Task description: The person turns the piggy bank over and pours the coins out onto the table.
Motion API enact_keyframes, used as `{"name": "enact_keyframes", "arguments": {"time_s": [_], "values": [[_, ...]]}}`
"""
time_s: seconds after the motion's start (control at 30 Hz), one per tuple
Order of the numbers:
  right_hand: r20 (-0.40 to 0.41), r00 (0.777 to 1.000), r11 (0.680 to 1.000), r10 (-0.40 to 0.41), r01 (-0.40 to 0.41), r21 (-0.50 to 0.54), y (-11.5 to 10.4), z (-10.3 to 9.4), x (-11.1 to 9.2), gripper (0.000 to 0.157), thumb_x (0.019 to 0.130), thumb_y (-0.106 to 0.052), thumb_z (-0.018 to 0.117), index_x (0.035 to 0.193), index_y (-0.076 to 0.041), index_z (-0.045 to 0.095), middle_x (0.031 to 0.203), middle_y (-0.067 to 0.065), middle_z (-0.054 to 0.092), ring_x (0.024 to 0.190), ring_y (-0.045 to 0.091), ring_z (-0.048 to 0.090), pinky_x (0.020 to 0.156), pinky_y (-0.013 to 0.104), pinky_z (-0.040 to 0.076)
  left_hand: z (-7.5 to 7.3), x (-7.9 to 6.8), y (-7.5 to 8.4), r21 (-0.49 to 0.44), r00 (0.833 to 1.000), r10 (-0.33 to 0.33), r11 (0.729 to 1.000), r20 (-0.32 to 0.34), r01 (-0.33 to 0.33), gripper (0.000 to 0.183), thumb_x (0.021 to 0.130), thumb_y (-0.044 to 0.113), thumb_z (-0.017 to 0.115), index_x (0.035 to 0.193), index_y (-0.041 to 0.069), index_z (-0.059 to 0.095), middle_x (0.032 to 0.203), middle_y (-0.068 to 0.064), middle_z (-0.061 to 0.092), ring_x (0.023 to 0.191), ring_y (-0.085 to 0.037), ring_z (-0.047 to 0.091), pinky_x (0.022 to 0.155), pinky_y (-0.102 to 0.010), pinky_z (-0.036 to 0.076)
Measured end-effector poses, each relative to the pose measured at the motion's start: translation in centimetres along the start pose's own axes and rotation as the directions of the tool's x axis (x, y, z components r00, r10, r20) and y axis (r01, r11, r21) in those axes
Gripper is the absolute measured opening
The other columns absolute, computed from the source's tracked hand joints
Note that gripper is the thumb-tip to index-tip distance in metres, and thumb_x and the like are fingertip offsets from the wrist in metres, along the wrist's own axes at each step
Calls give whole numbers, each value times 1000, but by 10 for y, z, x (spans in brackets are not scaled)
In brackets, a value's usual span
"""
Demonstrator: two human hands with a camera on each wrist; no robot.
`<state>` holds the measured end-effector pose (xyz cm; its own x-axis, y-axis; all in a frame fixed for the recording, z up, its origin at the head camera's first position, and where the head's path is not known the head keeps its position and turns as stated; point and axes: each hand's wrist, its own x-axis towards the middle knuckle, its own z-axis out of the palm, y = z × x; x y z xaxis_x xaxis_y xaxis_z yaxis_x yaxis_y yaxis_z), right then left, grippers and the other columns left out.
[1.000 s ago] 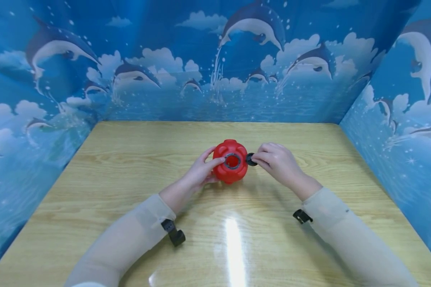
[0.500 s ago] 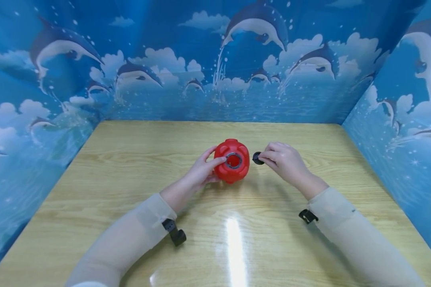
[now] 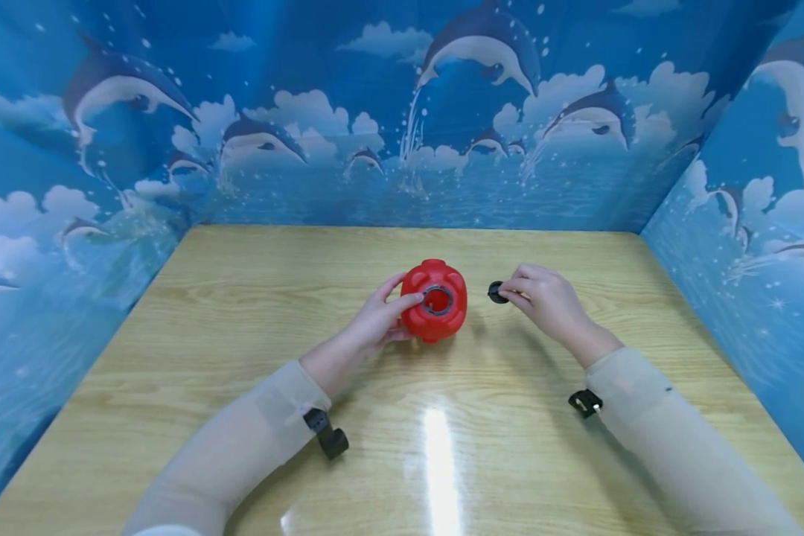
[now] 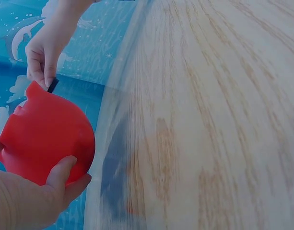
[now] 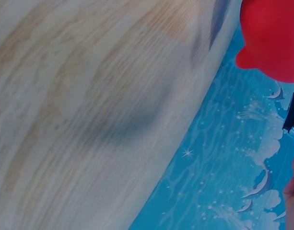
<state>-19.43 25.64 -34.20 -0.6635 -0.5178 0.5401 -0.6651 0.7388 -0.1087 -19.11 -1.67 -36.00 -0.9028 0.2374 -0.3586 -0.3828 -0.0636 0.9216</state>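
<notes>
My left hand [image 3: 378, 316] grips a red piggy bank [image 3: 434, 326] above the table, fingers around its left side and thumb by the rim of its round opening. That opening has a dark grey ring and faces up toward the head view, with stubby feet around it. Right of the bank, my right hand [image 3: 543, 294] pinches a small round black plug [image 3: 497, 292] between thumb and fingers, apart from the bank. In the left wrist view the bank's smooth red body [image 4: 55, 134] partly hides the plug. Only the plug's edge [image 5: 291, 112] shows in the right wrist view.
A light wood-grain table [image 3: 275, 283] lies under both hands. Blue curtains with dolphins [image 3: 308, 179] stand along its back and sides. Black wrist devices [image 3: 327, 434] sit on both sleeves. A bright light streak reflects near the table's front.
My right hand has drawn the black plug away from the bank's right side, toward the right, widening the gap. The left hand and the bank have stayed almost in place.
</notes>
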Motion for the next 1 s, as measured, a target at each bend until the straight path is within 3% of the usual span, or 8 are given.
{"name": "enact_keyframes", "arguments": {"time_s": [0.2,0.53,1.0], "values": [[3,999,999,42,-42,-12,9,2,-4,5,76,-6,75,78,-3,72,73,2,56,62,14,52,55,30,46,1,0,0,9,1000,-1,1000,-7,1,66,85,29,69,142,32,35,126,-7,51,99,-28,60,73,-36,55],[103,979,984,177,-176,-25,21,2,-12,5,81,-8,71,84,-3,72,79,3,58,63,15,53,55,31,45,2,-1,1,26,1000,2,1000,-4,-2,68,85,29,69,143,32,34,128,-8,49,101,-27,58,73,-36,55],[161,958,971,237,-230,-60,38,8,-20,7,83,-10,70,86,-3,72,79,3,56,61,14,50,54,31,44,2,-1,1,0,1000,0,1000,8,0,65,86,28,68,142,32,35,126,-8,51,99,-28,60,75,-38,54]]}}
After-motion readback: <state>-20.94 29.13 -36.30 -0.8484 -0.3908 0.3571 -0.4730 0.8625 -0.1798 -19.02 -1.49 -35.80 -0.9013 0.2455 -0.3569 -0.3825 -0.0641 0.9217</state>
